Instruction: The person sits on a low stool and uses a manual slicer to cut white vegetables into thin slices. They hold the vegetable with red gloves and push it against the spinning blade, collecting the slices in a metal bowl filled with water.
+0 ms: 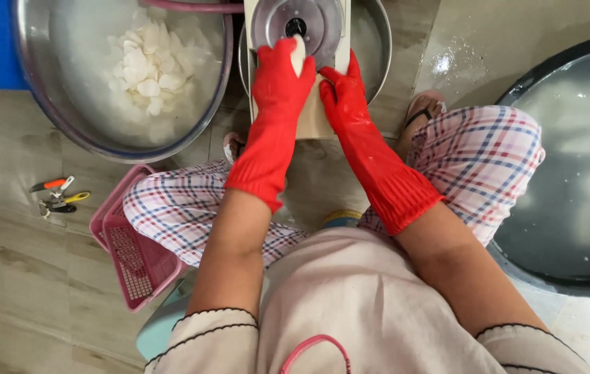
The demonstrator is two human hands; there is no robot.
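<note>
Both my hands wear long red rubber gloves. My left hand (280,73) presses a pale white root piece (298,54) against the round metal disc (297,24) of a cream-coloured slicer board (312,118). My right hand (342,90) grips the slicer's right edge, just beside the disc. The slicer rests over a steel basin (377,41) at the top middle. I sit low, knees apart in plaid trousers.
A large steel bowl (46,97) with white peeled chunks in cloudy water stands at the top left. A wide dark tub (572,228) of milky water fills the right. A pink plastic basket (136,263) and small peelers (59,197) lie on the wooden floor at the left.
</note>
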